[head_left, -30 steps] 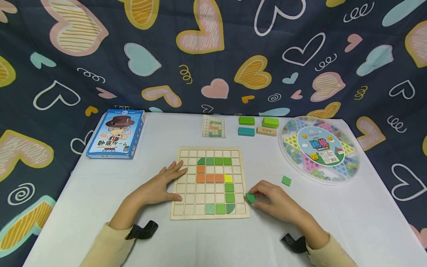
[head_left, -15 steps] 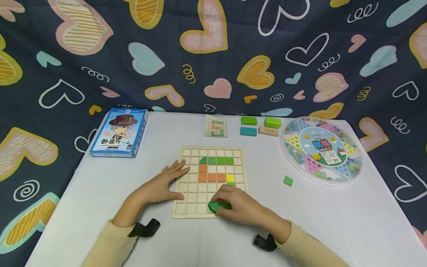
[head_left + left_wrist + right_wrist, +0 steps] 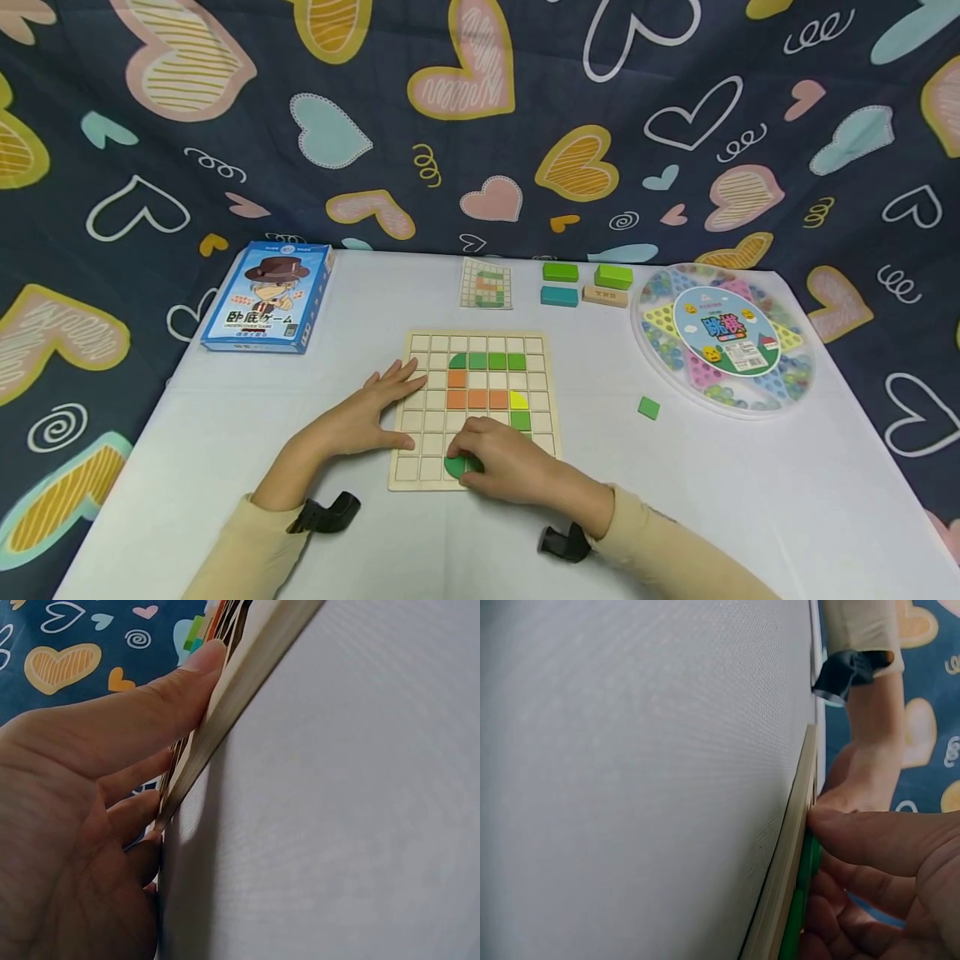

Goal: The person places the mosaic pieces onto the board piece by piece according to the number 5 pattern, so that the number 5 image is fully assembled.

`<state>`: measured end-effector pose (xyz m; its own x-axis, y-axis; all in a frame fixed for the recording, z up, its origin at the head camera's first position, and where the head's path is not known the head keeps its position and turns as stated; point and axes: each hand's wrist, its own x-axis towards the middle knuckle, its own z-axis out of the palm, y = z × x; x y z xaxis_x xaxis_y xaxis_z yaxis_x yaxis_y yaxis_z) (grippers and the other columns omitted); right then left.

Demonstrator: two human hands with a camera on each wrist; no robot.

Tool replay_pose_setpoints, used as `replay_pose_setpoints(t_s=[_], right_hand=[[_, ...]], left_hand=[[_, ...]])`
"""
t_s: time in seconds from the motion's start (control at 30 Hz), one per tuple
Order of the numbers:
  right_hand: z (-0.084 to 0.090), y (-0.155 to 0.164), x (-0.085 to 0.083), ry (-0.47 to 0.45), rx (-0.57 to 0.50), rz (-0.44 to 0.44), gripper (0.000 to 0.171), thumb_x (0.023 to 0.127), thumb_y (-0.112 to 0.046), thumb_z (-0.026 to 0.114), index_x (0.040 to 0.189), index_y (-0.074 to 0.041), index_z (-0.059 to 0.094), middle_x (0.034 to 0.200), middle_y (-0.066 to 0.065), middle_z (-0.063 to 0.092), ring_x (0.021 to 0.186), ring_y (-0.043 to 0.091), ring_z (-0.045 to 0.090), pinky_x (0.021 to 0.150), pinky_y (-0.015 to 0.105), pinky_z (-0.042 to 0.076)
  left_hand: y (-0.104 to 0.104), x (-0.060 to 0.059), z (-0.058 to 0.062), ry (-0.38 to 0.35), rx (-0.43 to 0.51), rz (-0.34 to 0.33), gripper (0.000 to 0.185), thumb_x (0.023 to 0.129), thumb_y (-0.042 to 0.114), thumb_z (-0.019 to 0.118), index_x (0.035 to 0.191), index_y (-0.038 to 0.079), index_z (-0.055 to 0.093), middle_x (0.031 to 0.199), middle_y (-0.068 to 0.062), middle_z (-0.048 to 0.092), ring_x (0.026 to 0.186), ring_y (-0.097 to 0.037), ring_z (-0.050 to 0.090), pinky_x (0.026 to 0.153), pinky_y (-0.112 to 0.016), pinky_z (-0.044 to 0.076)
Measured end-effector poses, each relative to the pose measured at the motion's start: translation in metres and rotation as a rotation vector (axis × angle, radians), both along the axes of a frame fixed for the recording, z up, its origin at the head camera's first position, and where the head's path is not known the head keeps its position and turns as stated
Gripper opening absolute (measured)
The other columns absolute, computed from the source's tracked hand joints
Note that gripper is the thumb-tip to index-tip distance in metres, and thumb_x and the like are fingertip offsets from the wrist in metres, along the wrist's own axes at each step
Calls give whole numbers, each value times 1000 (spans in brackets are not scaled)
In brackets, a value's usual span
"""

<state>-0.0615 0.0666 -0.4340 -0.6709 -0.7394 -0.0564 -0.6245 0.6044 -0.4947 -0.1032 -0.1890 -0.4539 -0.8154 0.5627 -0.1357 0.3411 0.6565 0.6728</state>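
Observation:
On the table lies a wooden grid board (image 3: 431,421) with green, orange and yellow tiles set in its cells. My left hand (image 3: 360,425) rests on the board's left edge, fingers spread; in the left wrist view its thumb (image 3: 150,705) lies along the rim. Low on the board, my right hand (image 3: 506,462) pinches a green tile with a rounded corner (image 3: 453,467) between thumb and fingers, over the bottom row left of the middle. That hand covers several bottom-row tiles. In the right wrist view the green tile (image 3: 810,855) sits right at the board's surface.
A loose green square tile (image 3: 648,407) lies right of the board. Behind are a small pattern card (image 3: 486,283), green blocks (image 3: 560,272), a teal block (image 3: 559,296) and a wooden block (image 3: 605,296). A blue game box (image 3: 262,304) stands left, a round marble-game case (image 3: 723,333) right.
My right hand has carried the green tile from beside the board's right edge leftward over the bottom row. My left hand has stayed on the left edge.

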Motion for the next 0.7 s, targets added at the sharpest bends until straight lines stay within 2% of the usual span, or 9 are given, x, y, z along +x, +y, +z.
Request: replay_pose_setpoints(t_s=[0.4, 0.53, 0.7], right_hand=[[3, 3, 0, -61, -4, -24, 27, 83, -21, 72, 108, -16, 65, 102, -8, 58, 93, 3, 51, 84, 20, 47], [11, 23, -3, -111, -100, -76, 36, 83, -22, 72, 116, -13, 62, 110, -5, 60, 98, 7, 54, 88, 25, 48], [15, 79, -11, -83, -281, -194, 41, 82, -17, 74, 120, -9, 60, 116, 3, 63, 107, 17, 60, 93, 35, 50]], left_hand=[[0, -1, 1, -4, 6, 2, 91, 73, 38, 79, 148, 13, 35, 159, -9, 13, 147, -32, 6, 117, -56, 5], [0, 0, -1, -7, 14, -3, 91, 73, 38, 79, 148, 12, 35, 159, -8, 12, 147, -32, 5, 117, -56, 5], [1, -1, -2, -10, 17, 0, 92, 71, 37, 80, 147, 13, 35, 159, -8, 13, 147, -31, 5, 117, -56, 4]])
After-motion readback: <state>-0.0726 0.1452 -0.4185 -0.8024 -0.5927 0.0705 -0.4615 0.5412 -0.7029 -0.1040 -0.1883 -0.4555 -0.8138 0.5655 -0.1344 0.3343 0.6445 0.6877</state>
